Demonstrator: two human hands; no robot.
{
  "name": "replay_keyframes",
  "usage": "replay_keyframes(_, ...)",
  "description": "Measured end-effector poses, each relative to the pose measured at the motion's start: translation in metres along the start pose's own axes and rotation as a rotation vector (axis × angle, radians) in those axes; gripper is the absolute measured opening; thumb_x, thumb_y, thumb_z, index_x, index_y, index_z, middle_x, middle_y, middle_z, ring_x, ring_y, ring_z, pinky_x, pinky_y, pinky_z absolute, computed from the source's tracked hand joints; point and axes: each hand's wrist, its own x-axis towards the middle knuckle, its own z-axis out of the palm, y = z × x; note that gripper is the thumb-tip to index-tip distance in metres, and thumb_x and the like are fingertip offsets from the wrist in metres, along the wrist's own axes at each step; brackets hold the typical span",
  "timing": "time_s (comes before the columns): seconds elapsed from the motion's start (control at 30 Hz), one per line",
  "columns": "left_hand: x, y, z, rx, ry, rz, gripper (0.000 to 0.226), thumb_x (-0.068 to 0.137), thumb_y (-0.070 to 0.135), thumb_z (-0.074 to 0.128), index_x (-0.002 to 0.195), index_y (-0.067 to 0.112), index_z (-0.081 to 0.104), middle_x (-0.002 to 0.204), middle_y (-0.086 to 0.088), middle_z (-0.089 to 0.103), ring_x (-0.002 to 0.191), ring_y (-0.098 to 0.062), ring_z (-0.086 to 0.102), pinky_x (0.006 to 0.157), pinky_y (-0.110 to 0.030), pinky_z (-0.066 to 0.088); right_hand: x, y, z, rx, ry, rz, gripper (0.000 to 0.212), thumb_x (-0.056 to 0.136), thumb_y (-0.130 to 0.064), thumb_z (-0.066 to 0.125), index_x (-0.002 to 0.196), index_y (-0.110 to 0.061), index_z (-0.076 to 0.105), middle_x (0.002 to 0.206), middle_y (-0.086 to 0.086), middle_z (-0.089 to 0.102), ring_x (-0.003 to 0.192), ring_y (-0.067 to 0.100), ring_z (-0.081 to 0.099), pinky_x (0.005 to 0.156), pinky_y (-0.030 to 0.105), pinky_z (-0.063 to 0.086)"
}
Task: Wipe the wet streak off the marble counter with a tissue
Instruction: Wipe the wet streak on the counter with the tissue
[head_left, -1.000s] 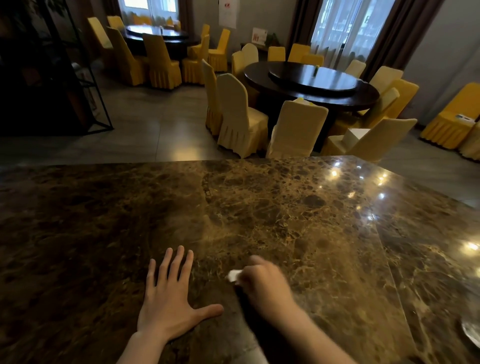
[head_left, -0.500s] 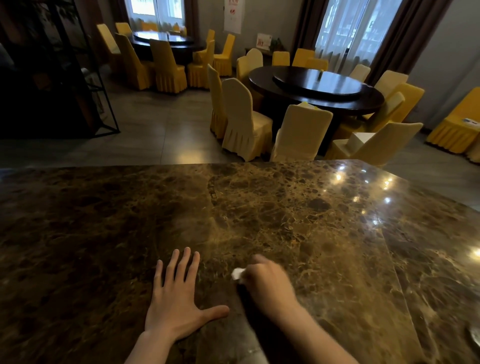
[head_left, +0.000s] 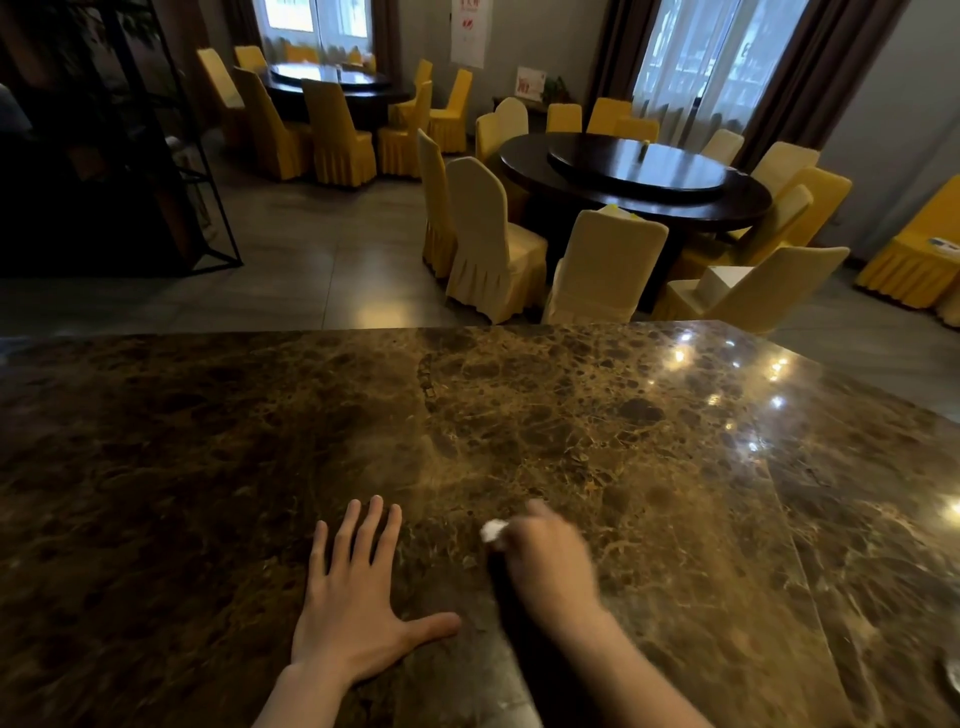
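Note:
A brown marble counter (head_left: 597, 426) fills the lower half of the head view. My right hand (head_left: 545, 558) is closed on a small white tissue (head_left: 492, 531) and presses it onto the stone near the front edge; only a corner of the tissue shows past the fingers. My left hand (head_left: 358, 597) lies flat on the counter just to the left, fingers spread, holding nothing. A faint hazy patch (head_left: 431, 478) on the marble lies just beyond the two hands; I cannot tell whether it is a wet streak or a reflection.
A seam in the slab (head_left: 795, 535) runs down the right side. A round object's edge (head_left: 953, 675) shows at the far right. Beyond the counter stand round dark tables (head_left: 634, 182) with yellow-covered chairs (head_left: 483, 239) and a black shelf frame (head_left: 197, 171) at left.
My right hand with the tissue has shifted slightly and is motion-blurred. The left hand stays flat. The camera has tilted up a little.

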Motion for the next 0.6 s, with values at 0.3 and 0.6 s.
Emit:
replay_keyframes(0.3,0.001,-0.002,0.005,0.006,0.024,0.000,0.145,0.053,0.118,0.015,0.162,0.029,-0.021,0.170,0.007,-0.030,0.154,-0.018,-0.037,0.128,-0.057,-0.020,0.006,-0.027,0.019,0.106,0.160,0.156,0.013,0.097,-0.015,0.062,0.090,-0.015,0.074,0.098,0.000,0.058,0.082,0.018,0.059,0.075,0.034,0.055)
replay_keyframes(0.6,-0.001,-0.002,0.004,-0.028,0.045,0.016,0.148,0.051,0.119,0.018,0.163,0.031,-0.019,0.173,0.007,-0.027,0.155,-0.017,-0.035,0.129,-0.057,-0.019,0.013,0.052,-0.021,0.041,0.191,0.348,0.016,0.094,-0.015,0.064,0.084,-0.010,0.075,0.089,0.005,0.059,0.078,0.028,0.060,0.070,0.036,0.049)
